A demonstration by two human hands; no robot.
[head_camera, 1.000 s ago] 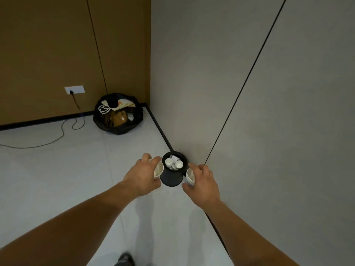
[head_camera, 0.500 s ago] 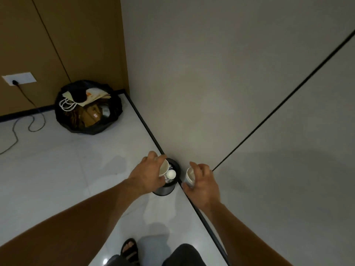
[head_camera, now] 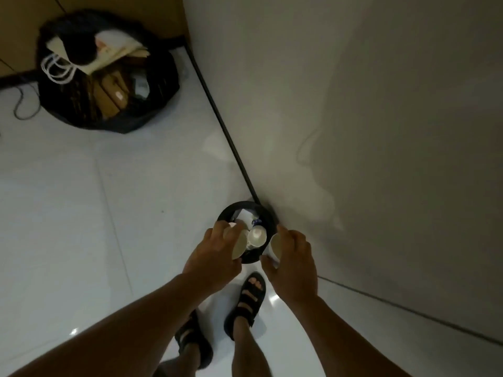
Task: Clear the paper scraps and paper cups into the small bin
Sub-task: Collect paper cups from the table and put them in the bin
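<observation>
A small black round bin [head_camera: 231,210] stands on the white floor against the grey wall. Inside it lie a white paper cup [head_camera: 256,236] and paper scraps [head_camera: 246,215]. My left hand [head_camera: 215,257] grips a white paper cup [head_camera: 239,244], tilted over the bin's near left rim. A second white paper cup [head_camera: 275,246] is held by my right hand [head_camera: 292,263] at the bin's near right rim, its mouth facing left.
A large black rubbish bag [head_camera: 106,74] full of cardboard and paper bags sits in the far left corner. A black cable [head_camera: 23,104] trails beside it. A black skirting strip [head_camera: 220,121] runs along the wall. My sandalled feet [head_camera: 249,295] stand just behind the bin.
I have stepped closer and the view has tipped downward, so the bin lies right below my hands. Both hands, each with a cup, have come over the bin's rim.
</observation>
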